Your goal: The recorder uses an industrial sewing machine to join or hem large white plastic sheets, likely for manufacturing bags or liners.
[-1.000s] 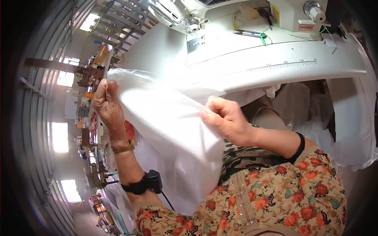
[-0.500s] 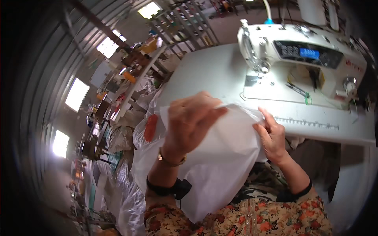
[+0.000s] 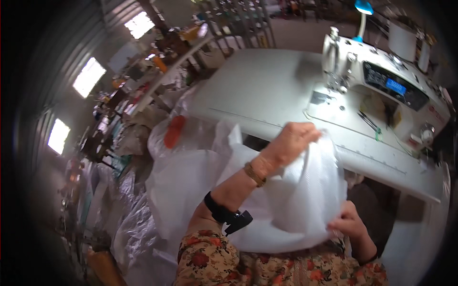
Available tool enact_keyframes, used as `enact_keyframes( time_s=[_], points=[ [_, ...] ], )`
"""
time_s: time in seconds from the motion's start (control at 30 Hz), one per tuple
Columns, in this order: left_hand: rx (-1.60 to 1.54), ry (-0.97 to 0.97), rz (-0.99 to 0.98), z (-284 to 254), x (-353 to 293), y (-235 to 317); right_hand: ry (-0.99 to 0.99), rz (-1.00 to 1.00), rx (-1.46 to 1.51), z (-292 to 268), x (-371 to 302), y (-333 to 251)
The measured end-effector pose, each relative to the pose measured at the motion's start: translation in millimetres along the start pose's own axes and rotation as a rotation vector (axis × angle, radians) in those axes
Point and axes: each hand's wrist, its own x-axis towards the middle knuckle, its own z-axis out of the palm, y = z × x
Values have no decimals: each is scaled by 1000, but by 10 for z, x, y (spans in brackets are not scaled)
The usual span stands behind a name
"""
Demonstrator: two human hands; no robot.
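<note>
A large sheet of white woven plastic fabric [image 3: 305,190] hangs between my two hands over my lap, at the front edge of a sewing machine table. My left hand [image 3: 293,143] is closed on its upper edge and holds it raised near the table edge. Lower and to the right, my right hand [image 3: 348,221] pinches the sheet's side edge. More of the white material spreads down to the left, beneath my left forearm. The white sewing machine [image 3: 386,76], its lamp lit, stands beyond my hands at the right; no fabric lies under its needle.
Thread snips [image 3: 369,123] with a green tie lie on the machine bed. A ruler strip [image 3: 372,157] runs along the table's front. Left of the table [image 3: 257,76] sit clear plastic wrapping and an orange-red object [image 3: 175,131]. Cluttered benches stand farther left.
My left hand has moved right and closed on the sheet's edge. My right hand has dropped lower. The sheet is now bunched and hanging between them, and the view has shifted.
</note>
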Motion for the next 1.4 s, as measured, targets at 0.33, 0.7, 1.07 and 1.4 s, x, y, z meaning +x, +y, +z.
enact_keyframes(
  time_s=[0.33,0.7,1.07,1.4],
  points=[
    [-184,-128,-75,344,-79,-281,400,265,-254,-212,236,288],
    [-174,-108,-47,324,-19,-168,342,213,-109,-372,913,209],
    [-137,-54,-162,410,88,-259,614,39,-1254,-29,959,167],
    [-32,-69,-65,432,210,-254,531,138,-1494,-74,949,225]
  ],
)
